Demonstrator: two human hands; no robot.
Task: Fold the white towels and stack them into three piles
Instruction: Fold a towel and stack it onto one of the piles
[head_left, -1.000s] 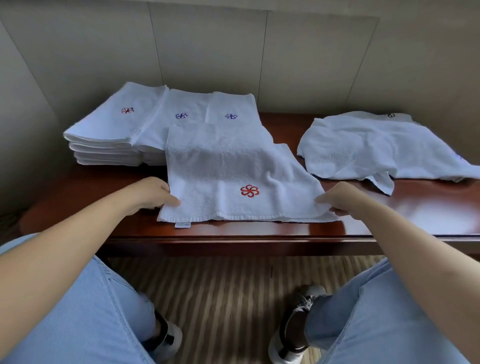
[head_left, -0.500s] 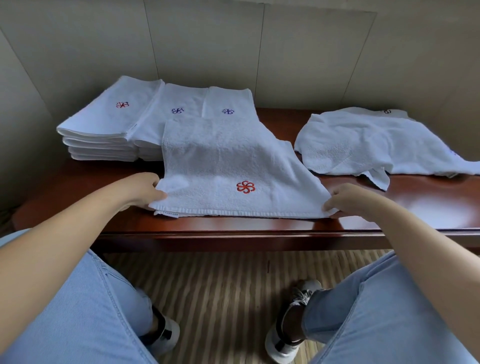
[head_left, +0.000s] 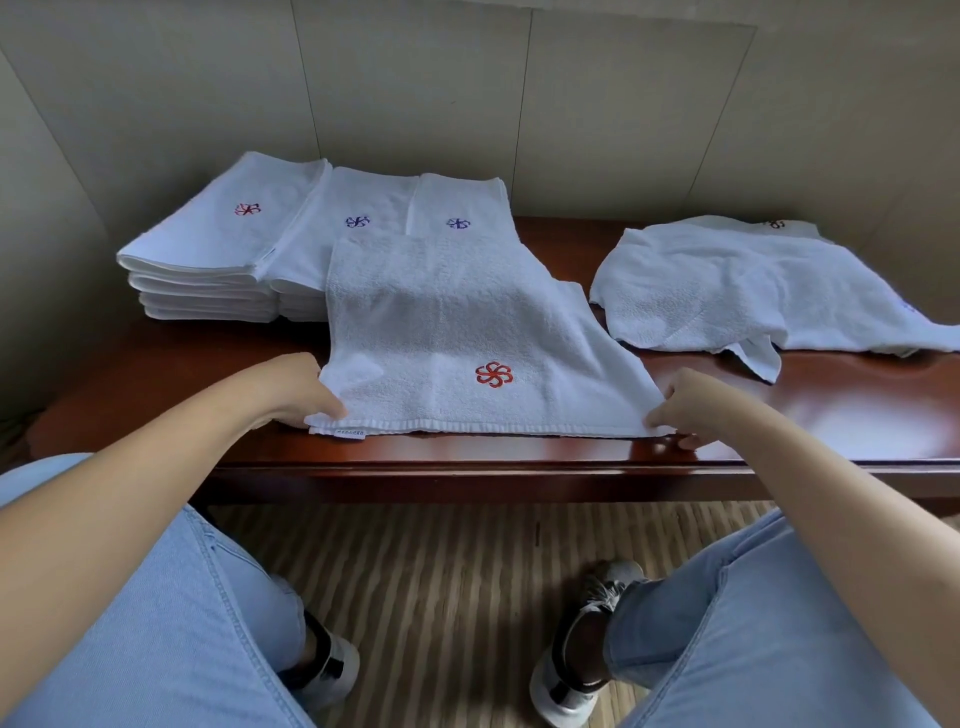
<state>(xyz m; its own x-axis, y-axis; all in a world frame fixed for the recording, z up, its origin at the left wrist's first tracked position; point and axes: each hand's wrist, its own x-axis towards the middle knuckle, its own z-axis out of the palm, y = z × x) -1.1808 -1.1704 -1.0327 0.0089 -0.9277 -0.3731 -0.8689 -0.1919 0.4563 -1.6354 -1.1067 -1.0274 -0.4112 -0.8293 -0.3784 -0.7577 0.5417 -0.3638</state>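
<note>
A white towel (head_left: 452, 332) with a red flower emblem lies spread near the front edge of the dark wooden table (head_left: 831, 415); its far end drapes over the folded piles. My left hand (head_left: 296, 389) pinches its near left corner, lifted slightly off the wood. My right hand (head_left: 691, 405) pinches the near right corner. Behind it stand three piles of folded towels side by side: the left pile (head_left: 223, 228) topped with a red emblem, the middle pile (head_left: 358, 218) and the right pile (head_left: 457, 208) each with a blue emblem.
Loose unfolded white towels (head_left: 753, 286) lie crumpled at the right of the table. A panelled wall stands close behind the table. My knees in blue jeans and my shoes are below the front edge, over a striped floor.
Both hands shifted from resting at the towel's side edges to gripping its two near corners, and the near left corner now lifts a little.
</note>
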